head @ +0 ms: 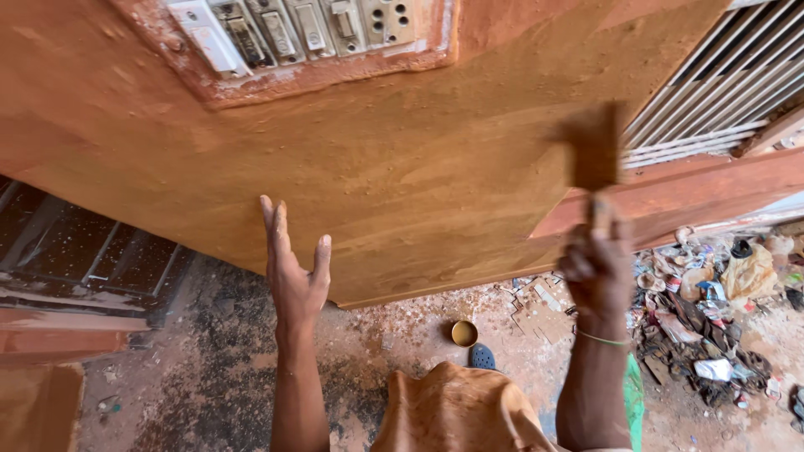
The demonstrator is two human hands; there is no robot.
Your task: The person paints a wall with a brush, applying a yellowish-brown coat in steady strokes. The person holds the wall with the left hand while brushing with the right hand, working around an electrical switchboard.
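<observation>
My right hand [596,266] is closed round the handle of a wide paintbrush [593,151], whose bristles, blurred by motion, press against an orange-brown wall [402,167]. My left hand [293,272] is raised with fingers apart, its fingertips resting flat on the same wall lower down and to the left. It holds nothing. A thin green band circles my right wrist. The wall's paint looks wet and streaked.
A white switchboard [301,29] sits in the wall above. A barred window [720,92] stands at the right. A small round tin [464,333] rests on the dusty floor below. Scattered litter [712,301] lies at the right. A dark grille [75,251] is at the left.
</observation>
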